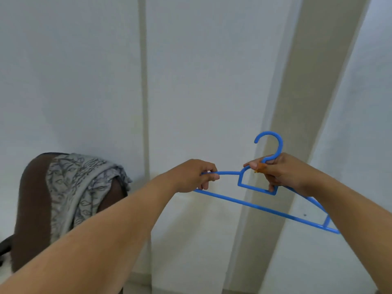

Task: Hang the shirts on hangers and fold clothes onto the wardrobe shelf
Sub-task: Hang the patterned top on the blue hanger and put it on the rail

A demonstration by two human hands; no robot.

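Hanger (257,206) gripped by both hands.

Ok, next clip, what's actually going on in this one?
A person holds an empty blue hanger up in both hands. The left hand grips one shoulder end, and the right hand holds the neck just below the hook. No shirt is on it yet. A grey patterned garment lies draped over the back of a brown chair to the left, untouched.
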